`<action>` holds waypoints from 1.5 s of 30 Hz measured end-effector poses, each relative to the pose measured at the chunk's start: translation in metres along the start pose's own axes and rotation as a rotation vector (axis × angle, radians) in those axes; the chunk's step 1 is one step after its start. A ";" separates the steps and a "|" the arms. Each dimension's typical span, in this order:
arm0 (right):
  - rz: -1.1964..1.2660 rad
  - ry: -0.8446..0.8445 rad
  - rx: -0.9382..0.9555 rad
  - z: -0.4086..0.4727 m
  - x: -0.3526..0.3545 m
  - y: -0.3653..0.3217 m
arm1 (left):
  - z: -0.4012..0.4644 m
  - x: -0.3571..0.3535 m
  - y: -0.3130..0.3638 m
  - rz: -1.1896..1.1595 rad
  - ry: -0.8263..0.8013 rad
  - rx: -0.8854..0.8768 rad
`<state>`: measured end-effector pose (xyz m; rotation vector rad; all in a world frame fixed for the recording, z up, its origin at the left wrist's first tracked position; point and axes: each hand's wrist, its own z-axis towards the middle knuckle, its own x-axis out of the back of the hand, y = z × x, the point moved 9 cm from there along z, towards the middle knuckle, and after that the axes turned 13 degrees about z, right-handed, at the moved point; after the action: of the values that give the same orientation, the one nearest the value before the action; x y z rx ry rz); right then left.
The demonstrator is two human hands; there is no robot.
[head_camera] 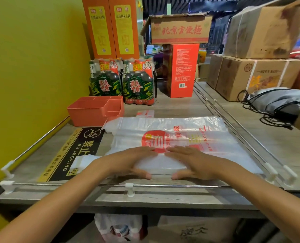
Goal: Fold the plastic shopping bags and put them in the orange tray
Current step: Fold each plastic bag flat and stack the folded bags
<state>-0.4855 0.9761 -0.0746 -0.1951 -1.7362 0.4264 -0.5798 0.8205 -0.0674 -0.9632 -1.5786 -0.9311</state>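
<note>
Worktop (172,109): grey wood-grain surface edged with thin metal rails on white clips; yellow wall along its left side.
Cardboard boxes (261,74): stacked at the far right, with a grey bag and black cords in front of them.
Plastic shopping bag (189,135): translucent white with red and yellow print, spread flat across the middle of the worktop, handles pointing left.
No-smoking sign (75,151): black and yellow, lying flat to the left, partly under the bag's handles.
Orange tray (96,110): divided into compartments, near the wall, just beyond the bag's far-left corner; nothing visible inside it.
Bottle packs (122,81): two shrink-wrapped packs behind the tray, tall orange cartons behind those.
Left hand (133,161): flat, fingers straight, pressing on the bag's near edge.
Right hand (193,161): flat likewise, beside the left, fingertips nearly meeting over the red logo.
Small folded bag (145,114): lies beyond the spread bag, right of the tray.
</note>
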 end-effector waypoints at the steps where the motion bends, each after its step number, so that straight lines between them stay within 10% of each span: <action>1: 0.010 -0.003 -0.016 0.002 0.001 0.002 | 0.001 0.001 -0.002 0.001 0.002 0.006; 20: 0.101 0.356 0.028 -0.028 0.044 -0.006 | -0.030 0.043 0.002 -0.013 0.450 -0.030; 45: 0.081 0.427 -0.106 -0.067 0.092 0.034 | -0.038 0.067 -0.068 0.018 0.310 0.160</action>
<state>-0.4436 1.0519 0.0062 -0.4041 -1.3338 0.3235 -0.6391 0.7683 -0.0016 -0.6841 -1.3558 -0.8801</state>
